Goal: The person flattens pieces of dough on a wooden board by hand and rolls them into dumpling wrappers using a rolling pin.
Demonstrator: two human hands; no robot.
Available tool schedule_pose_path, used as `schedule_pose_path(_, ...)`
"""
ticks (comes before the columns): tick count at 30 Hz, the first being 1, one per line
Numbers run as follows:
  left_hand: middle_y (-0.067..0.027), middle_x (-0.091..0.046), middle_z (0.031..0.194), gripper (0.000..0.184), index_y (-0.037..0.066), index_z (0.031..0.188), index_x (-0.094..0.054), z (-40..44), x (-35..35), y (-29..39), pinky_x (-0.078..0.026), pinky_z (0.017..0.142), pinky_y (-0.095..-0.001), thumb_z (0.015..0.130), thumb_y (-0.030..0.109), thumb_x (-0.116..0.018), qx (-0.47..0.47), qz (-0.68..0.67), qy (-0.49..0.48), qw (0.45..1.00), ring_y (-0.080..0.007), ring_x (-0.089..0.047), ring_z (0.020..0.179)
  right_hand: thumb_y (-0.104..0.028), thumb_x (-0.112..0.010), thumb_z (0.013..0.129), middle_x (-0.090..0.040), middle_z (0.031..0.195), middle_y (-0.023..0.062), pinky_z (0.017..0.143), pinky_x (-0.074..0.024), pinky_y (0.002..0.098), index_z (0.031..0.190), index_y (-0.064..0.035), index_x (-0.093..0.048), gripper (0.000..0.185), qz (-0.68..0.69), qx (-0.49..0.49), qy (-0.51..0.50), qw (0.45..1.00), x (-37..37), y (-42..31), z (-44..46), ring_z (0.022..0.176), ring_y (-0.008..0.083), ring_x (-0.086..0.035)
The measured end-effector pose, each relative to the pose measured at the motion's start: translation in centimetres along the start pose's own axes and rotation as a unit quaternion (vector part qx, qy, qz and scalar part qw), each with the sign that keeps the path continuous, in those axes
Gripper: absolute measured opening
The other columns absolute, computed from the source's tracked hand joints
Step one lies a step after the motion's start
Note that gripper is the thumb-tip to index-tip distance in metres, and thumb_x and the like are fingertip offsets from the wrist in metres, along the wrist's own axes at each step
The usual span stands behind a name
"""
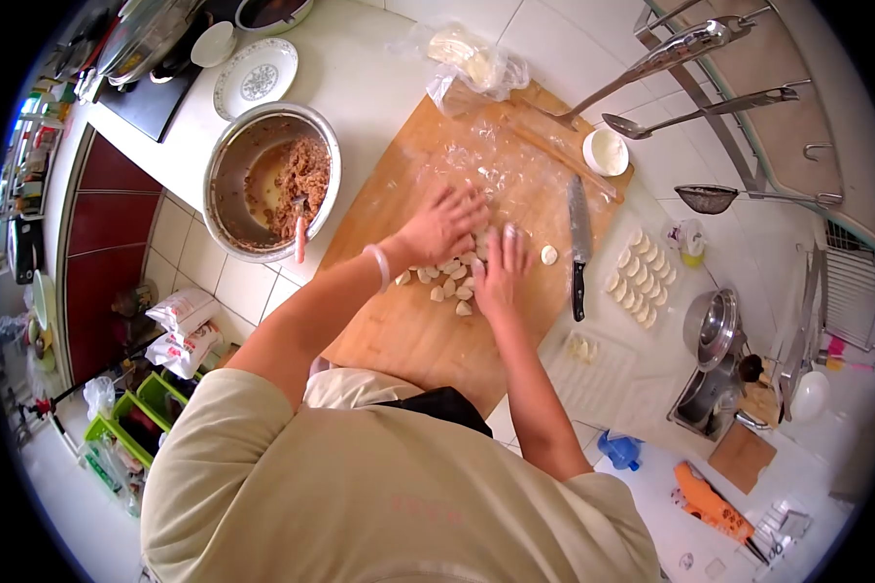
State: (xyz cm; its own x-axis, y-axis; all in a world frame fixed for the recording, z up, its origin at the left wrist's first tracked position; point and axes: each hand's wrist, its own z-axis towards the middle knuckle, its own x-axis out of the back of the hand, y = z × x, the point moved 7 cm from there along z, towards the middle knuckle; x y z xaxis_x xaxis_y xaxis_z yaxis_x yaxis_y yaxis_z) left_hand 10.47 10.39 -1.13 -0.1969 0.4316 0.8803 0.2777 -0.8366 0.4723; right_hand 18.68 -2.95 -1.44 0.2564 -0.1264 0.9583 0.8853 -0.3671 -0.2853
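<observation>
The pieces (449,284) lie clustered mid-board, where the board (389,335) leaves room around them; some are hidden beneath the 2 hands. The left hand (445,225) is spread flat, fingers extended, gripping nothing visible; the right hand (501,270) lies likewise, palm down, which probably spreads pressure over several pieces. 1 piece sits apart, just beside the right fingers. The knife (580,233) lies along the board's right edge, handle overhanging, seemingly clear of the hands. The pin (559,151) and cup (608,153) occupy the board's far-right corner, likely to save working space. Left of the board, the bowl (334,185) stands within likely reach, spoon (299,238) leaning on its rim.
</observation>
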Motion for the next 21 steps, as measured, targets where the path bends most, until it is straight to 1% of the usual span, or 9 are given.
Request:
schedule_pose_path(2,-0.0076,-0.021,0.163,0.064,0.022,0.153,-0.034,-3.2,0.1,3.8,-0.008,0.12,-0.0579,0.095,0.044,-0.052,-0.057,0.048,-0.124,0.989,-0.0335,-0.01,0.152,-0.033,-0.054,0.094,-0.03,0.157,0.019,0.118,-0.0117,0.0607,0.148,-0.0072,-0.039,0.062,0.013,-0.009,-0.003,1.0,0.1,0.2,-1.9,0.148,0.0376,-0.022)
schedule_pose_path(3,-0.0076,-0.021,0.163,0.064,0.022,0.153,-0.034,-5.1,-0.1,4.7,-0.008,0.12,-0.0579,0.095,0.044,-0.052,-0.057,0.048,-0.127,0.989,-0.0335,-0.01,0.152,-0.035,-0.054,0.094,-0.029,0.158,0.0189,0.118,-0.0108,0.0611,0.149,-0.0073,-0.038,0.063,0.023,-0.019,-0.003,1.0,0.1,0.5,-2.7,0.148,0.0382,-0.021)
schedule_pose_path(5,-0.0074,-0.023,0.163,0.066,0.028,0.152,-0.036,-8.7,0.7,4.6,-0.008,0.12,-0.0588,0.092,0.048,-0.055,0.023,0.019,-0.055,0.998,-0.0356,-0.011,0.151,-0.036,-0.052,0.095,-0.028,0.158,0.019,0.118,-0.0097,0.0618,0.151,-0.0096,-0.036,0.064,0.057,0.007,-0.022,0.998,-0.4,-0.4,-3.3,0.148,0.0393,-0.02)
schedule_pose_path(8,-0.0076,-0.023,0.163,0.068,0.031,0.153,-0.035,-10.7,-1.2,2.8,-0.008,0.119,-0.0597,0.09,0.049,-0.056,0.049,0.025,-0.025,0.998,-0.0381,-0.012,0.151,-0.036,-0.052,0.095,-0.029,0.158,0.0192,0.118,-0.0093,0.0614,0.151,-0.0102,-0.036,0.064,0.0,0.047,-0.04,0.998,0.3,-3.1,-1.3,0.148,0.0381,-0.02)
schedule_pose_path(13,-0.0085,-0.022,0.163,0.071,0.026,0.152,-0.036,-4.3,0.0,1.8,-0.007,0.119,-0.0609,0.09,0.053,-0.054,0.074,0.037,0.032,0.996,-0.0385,-0.012,0.15,-0.025,-0.047,0.099,-0.031,0.155,0.0229,0.115,-0.0176,0.0618,0.149,-0.0046,-0.037,0.056,0.126,-0.055,0.103,0.985,0.1,1.6,2.1,0.145,0.0378,-0.028)
schedule_pose_path(16,-0.0089,-0.023,0.162,0.071,0.024,0.151,-0.038,-3.0,0.1,3.4,-0.006,0.119,-0.0613,0.091,0.058,-0.051,0.067,0.05,0.039,0.996,-0.0377,-0.013,0.15,-0.022,-0.045,0.099,-0.031,0.155,0.0231,0.116,-0.0191,0.0593,0.148,-0.0001,-0.036,0.054,0.099,-0.014,0.027,0.995,-0.1,0.3,-1.4,0.145,0.0372,-0.029)
schedule_pose_path(18,-0.0079,-0.023,0.162,0.072,0.024,0.151,-0.038,-5.2,-1.8,7.0,-0.005,0.119,-0.0617,0.091,0.062,-0.049,-0.058,0.043,-0.091,0.993,-0.0348,-0.013,0.151,-0.019,-0.044,0.099,-0.035,0.152,0.0241,0.117,-0.0211,0.057,0.147,0.0018,-0.038,0.053,0.147,0.009,0.047,0.988,-0.4,0.3,-4.6,0.143,0.0383,-0.031)
schedule_pose_path(19,-0.0066,-0.024,0.162,0.07,0.024,0.15,-0.04,-6.6,-1.6,7.8,-0.005,0.119,-0.0614,0.09,0.057,-0.054,-0.074,-0.019,-0.054,0.996,-0.0312,-0.014,0.151,-0.017,-0.045,0.098,-0.038,0.15,0.0248,0.117,-0.0219,0.0566,0.146,0.0011,-0.039,0.052,0.186,0.026,0.045,0.981,-0.3,0.6,-5.8,0.142,0.0391,-0.033)
schedule_pose_path(21,-0.006,-0.024,0.162,0.068,0.025,0.149,-0.041,-8.1,-1.9,6.2,-0.005,0.12,-0.0609,0.089,0.054,-0.058,-0.08,0.025,-0.056,0.995,-0.0315,-0.014,0.151,-0.01,-0.047,0.094,-0.045,0.145,0.0262,0.117,-0.0229,0.0566,0.145,-0.0007,-0.042,0.052,0.243,0.008,0.067,0.968,1.0,2.0,-6.3,0.14,0.0412,-0.036)
